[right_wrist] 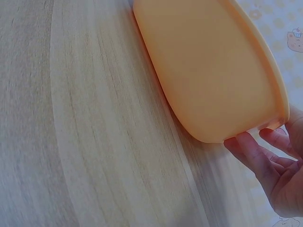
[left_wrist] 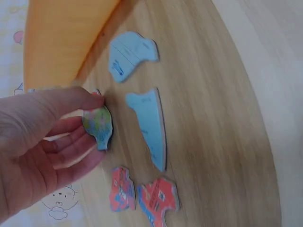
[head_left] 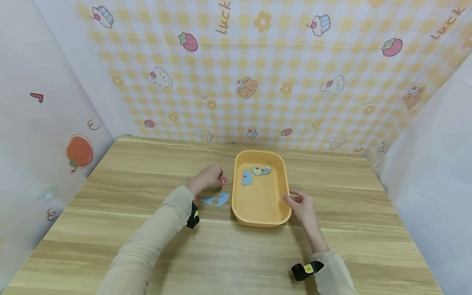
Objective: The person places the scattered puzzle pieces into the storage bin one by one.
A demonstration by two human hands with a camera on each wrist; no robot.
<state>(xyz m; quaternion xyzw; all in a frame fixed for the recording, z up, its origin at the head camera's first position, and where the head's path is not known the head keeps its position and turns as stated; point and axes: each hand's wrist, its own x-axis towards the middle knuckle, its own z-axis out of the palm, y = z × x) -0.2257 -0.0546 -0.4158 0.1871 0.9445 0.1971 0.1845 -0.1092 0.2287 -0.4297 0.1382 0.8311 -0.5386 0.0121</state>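
Between thumb and fingers, my left hand (head_left: 208, 178) pinches a jigsaw puzzle piece (left_wrist: 98, 123), green and blue with a bit of red, just left of the yellow plastic tub (head_left: 262, 203). Two light blue pieces (left_wrist: 130, 54) lie on the table beside that hand, and two red ones (left_wrist: 160, 198) lie close by in the left wrist view. Inside the tub are a blue piece (head_left: 246, 178) and a blue-and-yellow patch of pieces (head_left: 260, 171). My right hand (head_left: 304, 209) grips the tub's right rim, thumb over the edge and fingers against the outer wall.
The wooden table (head_left: 343, 213) extends around the tub on all sides. Behind it hangs a yellow checked cloth (head_left: 273, 57) with cartoon prints. White sheets (head_left: 48, 114) close off the left and right sides.
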